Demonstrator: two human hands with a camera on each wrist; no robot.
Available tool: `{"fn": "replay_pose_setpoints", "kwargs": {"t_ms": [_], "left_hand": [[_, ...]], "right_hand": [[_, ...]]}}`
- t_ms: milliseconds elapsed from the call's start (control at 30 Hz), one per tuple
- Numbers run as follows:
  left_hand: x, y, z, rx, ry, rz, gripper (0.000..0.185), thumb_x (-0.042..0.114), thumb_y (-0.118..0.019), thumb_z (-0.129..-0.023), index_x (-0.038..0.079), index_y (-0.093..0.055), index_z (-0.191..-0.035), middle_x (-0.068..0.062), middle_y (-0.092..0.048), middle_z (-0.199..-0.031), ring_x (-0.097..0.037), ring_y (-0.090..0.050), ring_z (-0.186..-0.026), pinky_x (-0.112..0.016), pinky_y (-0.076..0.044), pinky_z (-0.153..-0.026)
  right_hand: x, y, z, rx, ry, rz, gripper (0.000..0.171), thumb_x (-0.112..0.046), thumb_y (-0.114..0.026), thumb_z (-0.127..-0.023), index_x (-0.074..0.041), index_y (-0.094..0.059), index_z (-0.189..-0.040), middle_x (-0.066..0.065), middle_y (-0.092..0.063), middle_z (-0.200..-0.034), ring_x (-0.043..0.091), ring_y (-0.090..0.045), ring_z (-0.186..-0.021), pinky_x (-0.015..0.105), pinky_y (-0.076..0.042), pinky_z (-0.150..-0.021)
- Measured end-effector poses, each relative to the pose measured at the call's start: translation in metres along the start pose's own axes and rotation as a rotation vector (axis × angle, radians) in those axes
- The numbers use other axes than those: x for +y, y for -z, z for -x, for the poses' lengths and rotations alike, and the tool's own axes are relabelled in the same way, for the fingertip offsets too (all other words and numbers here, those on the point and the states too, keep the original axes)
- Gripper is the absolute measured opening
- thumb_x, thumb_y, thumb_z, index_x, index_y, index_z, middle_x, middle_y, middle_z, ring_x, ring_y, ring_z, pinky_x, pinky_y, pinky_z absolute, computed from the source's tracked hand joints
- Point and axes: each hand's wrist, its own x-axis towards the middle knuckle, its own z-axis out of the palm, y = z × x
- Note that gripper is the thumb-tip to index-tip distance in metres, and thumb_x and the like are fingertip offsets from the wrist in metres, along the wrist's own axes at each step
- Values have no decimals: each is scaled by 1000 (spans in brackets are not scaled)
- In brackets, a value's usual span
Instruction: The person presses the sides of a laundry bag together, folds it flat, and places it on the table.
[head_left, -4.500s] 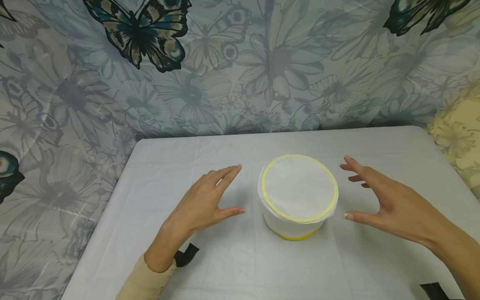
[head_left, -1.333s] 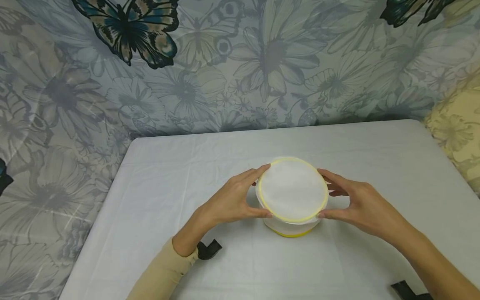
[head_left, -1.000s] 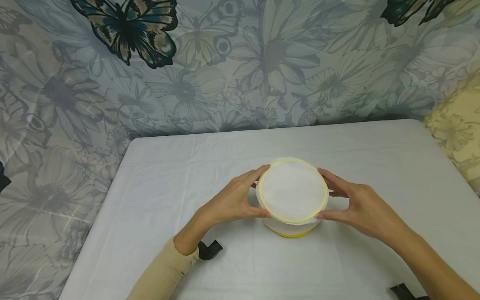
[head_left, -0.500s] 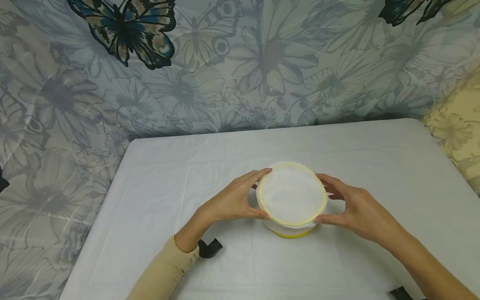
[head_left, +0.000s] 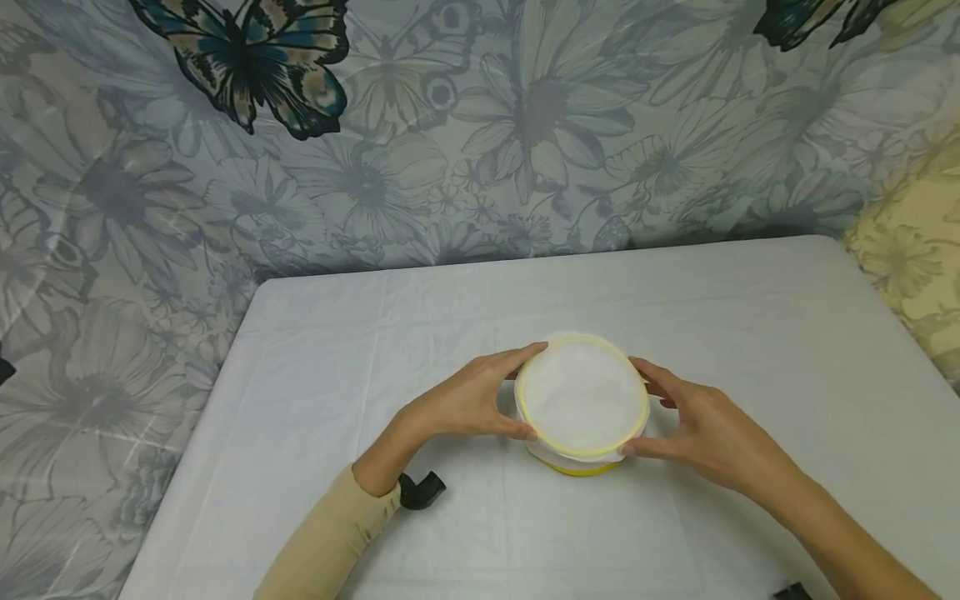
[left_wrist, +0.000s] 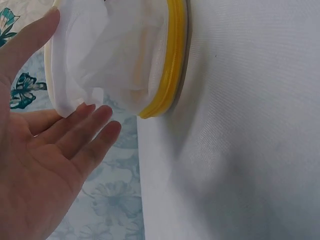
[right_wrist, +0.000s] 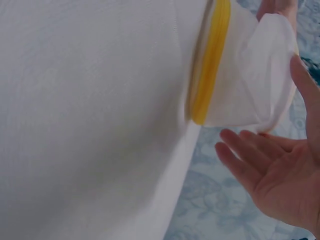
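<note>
White, yellow-trimmed container [head_left: 583, 396] stands near the tabletop [head_left: 450, 550] centre. Left hand [head_left: 467, 400] at its nine o'clock and right hand [head_left: 708, 433] at three, previously clear, now grip the top rim, slightly lowered since; work appears past approach, into handling

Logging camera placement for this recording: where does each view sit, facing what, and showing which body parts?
Head: worn on the head, facing forward and down at the white bag on the table; left hand, right hand and forearms show.
Left wrist: on that wrist, facing the bag's side; left hand shows.
Right wrist: on that wrist, facing the bag; right hand and part of the left show.
Both wrist views share the yellow band.
</note>
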Motion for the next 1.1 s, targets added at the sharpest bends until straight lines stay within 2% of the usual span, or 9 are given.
{"fn": "replay_pose_setpoints", "kwargs": {"t_ms": [333, 633, 767, 967, 1100], "left_hand": [[-4, -3, -2, -37, 16, 18, 112, 32, -88, -76, 7, -18, -159, -6, -44, -152, -8, -47, -132, -27, -37, -111], [-9, -6, -4, -34, 55, -21, 110, 33, -90, -74, 8, -23, -158, -6, -46, -151, -8, -50, -130, -25, -38, -109], [-10, -8, -4, -28, 67, -27, 109, 33, -90, -73, 8, -26, -157, -6, -49, -148, -9, -51, -129, -26, -39, -108], [-12, -10, -3, -27, 55, -28, 105, 32, -90, -72, 8, -31, -155, -5, -42, -153, -9, -43, -137, -25, -36, -111], [-15, -11, -3, -33, 37, -29, 103, 30, -90, -73, 7, -32, -155, -4, -41, -154, -9, -41, -137, -24, -35, -111]], "right_hand": [[3, -7, -2, 3, 38, -37, 100, -55, -83, -72, -9, -38, -149, 17, -53, -144, 40, -66, -107, 54, -55, -82], [7, -11, -3, -13, 29, -25, 99, -57, -82, -72, -6, -40, -146, 17, -52, -144, 36, -67, -106, 47, -57, -82], [7, -12, -3, -28, 15, -33, 98, -56, -82, -73, -5, -40, -146, 18, -51, -145, 37, -67, -105, 49, -56, -82], [9, -14, -2, -39, 23, -45, 90, -55, -81, -75, -7, -44, -142, 15, -53, -144, 33, -68, -103, 46, -56, -83], [10, -15, -2, -52, 16, -46, 87, -56, -80, -75, -8, -46, -140, 14, -54, -143, 29, -69, -101, 43, -57, -82]]}}
